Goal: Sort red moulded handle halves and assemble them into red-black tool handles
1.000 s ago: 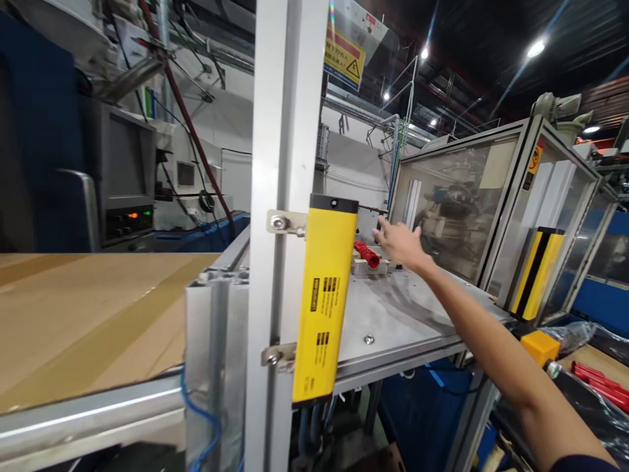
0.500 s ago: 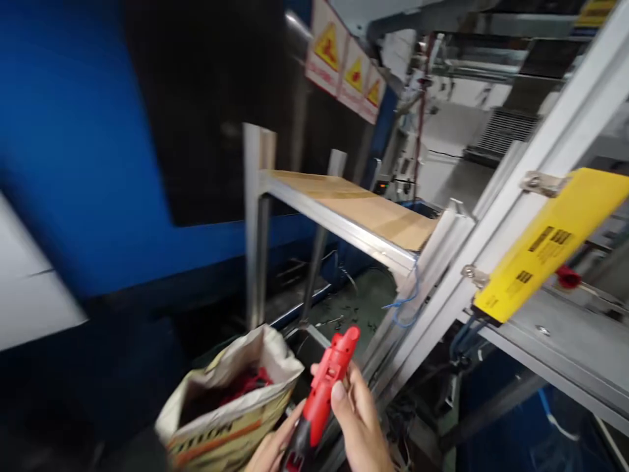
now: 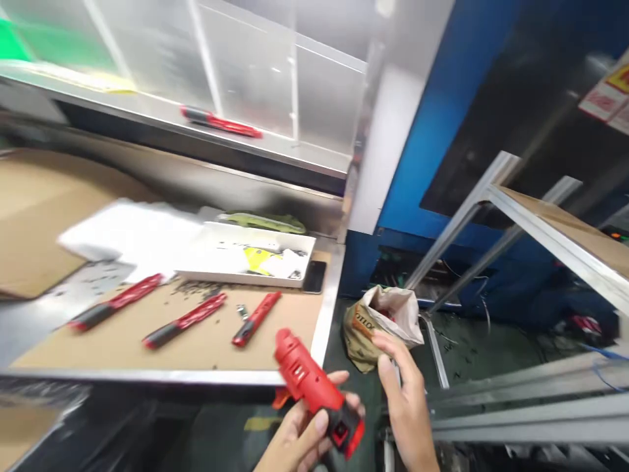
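My left hand [image 3: 297,432] is closed around a red-and-black plastic tool housing [image 3: 314,383], which is tilted with its red end toward the table and its black end low on the right. My right hand [image 3: 407,410] is apart from it, fingers spread, with nothing in it. Three similar red-and-black pieces lie on the cardboard-covered table [image 3: 275,354]: one housing piece [image 3: 256,319] nearest my hands, a second [image 3: 185,321] in the middle, and a third [image 3: 116,303] farther left.
Beyond the table edge, an open paper sack [image 3: 361,334] with red pieces inside stands on the floor. A white tray [image 3: 246,278] and a phone [image 3: 314,276] are on the table. Another red-and-black piece [image 3: 221,122] rests on the ledge. A metal frame [image 3: 555,229] rises at right.
The view has swung left from the metal rack to the table. Both hands were at the housing; now my right hand is off it and my left hand alone holds it, turned over toward the left.
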Motion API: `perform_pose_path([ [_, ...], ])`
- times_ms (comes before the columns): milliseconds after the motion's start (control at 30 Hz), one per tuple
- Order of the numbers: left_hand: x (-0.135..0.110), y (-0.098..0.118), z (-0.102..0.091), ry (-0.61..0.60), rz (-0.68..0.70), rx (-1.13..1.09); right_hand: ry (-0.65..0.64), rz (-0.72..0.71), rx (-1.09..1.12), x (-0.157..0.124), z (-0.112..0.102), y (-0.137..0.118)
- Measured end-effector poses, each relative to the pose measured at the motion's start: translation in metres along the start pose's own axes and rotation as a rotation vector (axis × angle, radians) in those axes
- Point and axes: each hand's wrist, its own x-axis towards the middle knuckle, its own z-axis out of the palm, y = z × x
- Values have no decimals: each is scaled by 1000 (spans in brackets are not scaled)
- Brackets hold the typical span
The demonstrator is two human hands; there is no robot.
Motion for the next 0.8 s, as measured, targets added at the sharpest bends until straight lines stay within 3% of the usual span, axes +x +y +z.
perform_pose_path([
  [67, 0, 0, -21, 148, 115, -59, 23, -41, -58, -18, 20, 14],
  [167, -2, 5, -54, 265, 197, -108, -113, -22, -48, -38, 60, 30],
  [267, -3, 18, -85, 336, 237, -151, -218, 14, 53, -42, 110, 30],
  [567, 25, 83, -175, 352, 200, -227, -243, 163, 150, -9, 243, 13],
  [800, 49, 137, -220, 334, 204, -173, -246, 202, 210, 14, 312, -3],
])
